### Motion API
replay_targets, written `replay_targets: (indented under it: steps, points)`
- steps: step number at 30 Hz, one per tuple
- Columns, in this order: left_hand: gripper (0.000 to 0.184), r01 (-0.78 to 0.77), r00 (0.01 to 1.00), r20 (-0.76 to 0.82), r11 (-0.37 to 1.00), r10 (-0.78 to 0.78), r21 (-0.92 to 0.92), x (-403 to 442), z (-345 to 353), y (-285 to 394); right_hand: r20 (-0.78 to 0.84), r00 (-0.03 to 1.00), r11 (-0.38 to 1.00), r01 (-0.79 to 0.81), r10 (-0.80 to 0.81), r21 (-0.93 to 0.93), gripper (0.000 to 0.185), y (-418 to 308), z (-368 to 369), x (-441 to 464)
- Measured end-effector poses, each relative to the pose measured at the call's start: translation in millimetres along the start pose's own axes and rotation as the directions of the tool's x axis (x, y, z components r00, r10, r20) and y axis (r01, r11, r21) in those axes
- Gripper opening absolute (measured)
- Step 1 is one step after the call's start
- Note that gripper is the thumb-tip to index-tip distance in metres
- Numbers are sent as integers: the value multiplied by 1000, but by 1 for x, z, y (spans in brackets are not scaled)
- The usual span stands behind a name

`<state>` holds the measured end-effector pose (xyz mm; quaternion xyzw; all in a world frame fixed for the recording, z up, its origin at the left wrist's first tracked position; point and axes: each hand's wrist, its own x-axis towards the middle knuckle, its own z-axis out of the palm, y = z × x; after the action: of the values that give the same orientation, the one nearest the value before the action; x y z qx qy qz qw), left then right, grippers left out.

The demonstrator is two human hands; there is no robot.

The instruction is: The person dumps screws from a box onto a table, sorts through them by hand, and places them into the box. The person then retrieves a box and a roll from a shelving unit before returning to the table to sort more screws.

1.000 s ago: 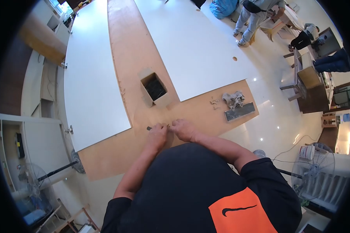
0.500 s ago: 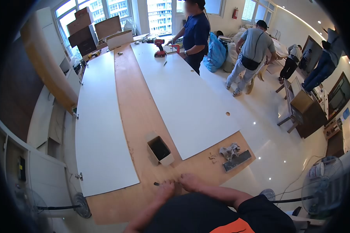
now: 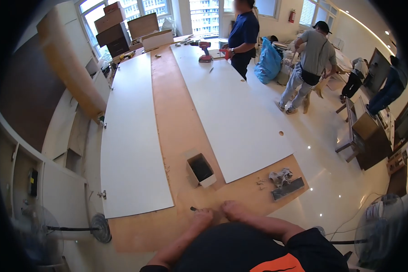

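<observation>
Brown board (image 3: pixel 143 231): left hand (image 3: pixel 204 216) grasps dark object (image 3: pixel 193 209); right hand (image 3: pixel 233 210), grip indeterminate. Likely step: two-handed handling; next move requires steadiness.

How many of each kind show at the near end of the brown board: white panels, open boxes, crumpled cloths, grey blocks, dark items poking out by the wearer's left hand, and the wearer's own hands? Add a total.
White panels: 2
Open box: 1
Crumpled cloth: 1
Grey block: 1
Dark item: 1
Hands, left hand and right hand: 2
Total: 8
</observation>
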<state>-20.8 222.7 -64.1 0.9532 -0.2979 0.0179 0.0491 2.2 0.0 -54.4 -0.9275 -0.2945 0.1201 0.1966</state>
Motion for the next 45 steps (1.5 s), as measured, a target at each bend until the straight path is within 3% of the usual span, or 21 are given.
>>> replay_targets:
  steps: [5, 11, 17, 21, 24, 28, 30, 32, 35, 37, 40, 42, 45]
  points:
    - [9, 60, 998, 11, 997, -60, 41, 1, -10, 3, 138, 973, 979, -193, 183, 65, 19, -10, -21, 5]
    - [11, 101, 993, 49, 994, -103, 43, -3, -1, 3, 42, 988, 975, -154, 149, 163, 17, 4, -25, 4]
    - [15, 106, 990, 91, 994, -103, -28, -4, 3, 2, 19, 999, 998, -47, 47, 29, 12, 10, -13, -9]
    - [17, 183, 965, 197, 982, -171, -43, -2, -6, -3, -28, 997, 996, -77, 78, 49, 11, 3, -14, -12]
    - [18, 293, 953, 169, 911, -252, -292, -9, 13, -21, -75, 989, 985, -118, 128, 129, 10, 4, -10, -17]
    - [18, 471, 864, 83, 740, -496, -479, 3, -37, -28, -173, 963, 952, -159, 208, 260, 13, -13, -34, -4]
    - [13, 349, 847, -106, 695, -521, -629, 22, -84, -29, -260, 940, 934, -126, 220, 335, 13, -28, -64, 15]
    - [13, 179, 803, -326, 723, -499, -667, 53, -131, -35, -412, 892, 939, -39, 187, 342, 11, -48, -104, 40]
    - [16, 214, 815, -316, 759, -486, -615, 104, -142, -61, -613, 783, 966, 62, 109, 250, 18, -49, -132, 85]
    - [16, 251, 826, -266, 748, -496, -615, 110, -139, -60, -571, 795, 919, 46, 203, 391, 21, -47, -138, 97]
    - [17, 290, 824, -256, 765, -505, -576, 103, -135, -73, -520, 831, 955, -43, 198, 294, 23, -38, -131, 78]
    - [20, 343, 846, -202, 793, -494, -503, 62, -103, -70, -375, 911, 968, -85, 172, 237, 21, -15, -96, 52]
    - [22, 571, 814, 125, 742, -567, -350, 1, -66, -50, -180, 975, 971, -92, 133, 221, 17, 0, -49, 7]
